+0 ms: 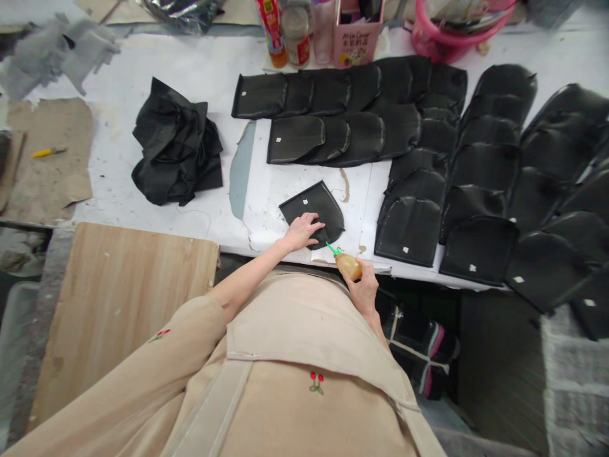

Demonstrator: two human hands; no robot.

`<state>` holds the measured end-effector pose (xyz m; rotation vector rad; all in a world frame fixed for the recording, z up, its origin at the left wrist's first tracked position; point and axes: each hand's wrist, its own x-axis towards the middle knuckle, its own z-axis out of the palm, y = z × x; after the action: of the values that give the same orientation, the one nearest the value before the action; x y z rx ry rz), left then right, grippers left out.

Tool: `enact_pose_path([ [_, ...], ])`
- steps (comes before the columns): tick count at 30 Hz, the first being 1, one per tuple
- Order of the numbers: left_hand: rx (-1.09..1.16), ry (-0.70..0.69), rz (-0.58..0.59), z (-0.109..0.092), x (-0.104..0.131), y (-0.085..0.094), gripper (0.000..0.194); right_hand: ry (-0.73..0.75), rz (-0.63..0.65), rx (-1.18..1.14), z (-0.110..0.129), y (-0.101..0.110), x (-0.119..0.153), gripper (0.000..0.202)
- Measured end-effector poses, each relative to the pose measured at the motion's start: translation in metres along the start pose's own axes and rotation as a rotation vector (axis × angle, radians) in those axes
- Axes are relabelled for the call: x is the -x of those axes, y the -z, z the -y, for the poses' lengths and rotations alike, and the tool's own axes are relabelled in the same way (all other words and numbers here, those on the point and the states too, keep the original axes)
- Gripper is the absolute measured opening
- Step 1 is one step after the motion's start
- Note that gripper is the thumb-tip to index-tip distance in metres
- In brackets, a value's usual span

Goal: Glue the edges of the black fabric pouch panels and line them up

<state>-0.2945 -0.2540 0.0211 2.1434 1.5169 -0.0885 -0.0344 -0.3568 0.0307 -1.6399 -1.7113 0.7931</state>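
A black pocket-shaped piece with one rounded end and a small white tag lies flat near the table's front edge. On it rests my left hand, fingers spread and pressing on its surface. My right hand is wrapped round a squeeze bottle of yellowish liquid. The bottle is tilted, and its thin green nozzle points at the piece's near edge. Whether the tip touches the piece or any liquid comes out, I cannot tell.
Overlapping rows of similar black pieces cover the table's right side. Left of centre sits a crumpled heap of black fabric. Behind stand a red bottle, a jar, a pink box and a pink basket. A wooden board is at front left.
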Motion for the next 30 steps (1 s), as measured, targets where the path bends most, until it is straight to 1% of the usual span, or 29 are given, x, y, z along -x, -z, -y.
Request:
enact_pose_path([
  [6,-0.004,0.017,-0.035,-0.003,0.002,-0.007,0.059,0.05,-0.004,0.004,-0.001,-0.001,0.0,0.039],
  [11,0.003,0.03,-0.047,-0.003,0.002,-0.007,0.059,0.031,0.015,-0.006,0.001,-0.002,0.001,0.04],
  [16,0.018,0.039,-0.048,-0.004,0.002,-0.007,0.059,0.026,0.028,-0.03,0.001,-0.007,0.004,0.039],
  [21,0.02,0.047,-0.047,-0.005,0.003,-0.005,0.058,0.014,0.078,-0.034,-0.001,-0.012,0.005,0.042],
  [30,0.024,0.044,-0.047,-0.004,0.001,-0.005,0.057,0.057,0.144,-0.067,-0.002,-0.018,0.001,0.046],
])
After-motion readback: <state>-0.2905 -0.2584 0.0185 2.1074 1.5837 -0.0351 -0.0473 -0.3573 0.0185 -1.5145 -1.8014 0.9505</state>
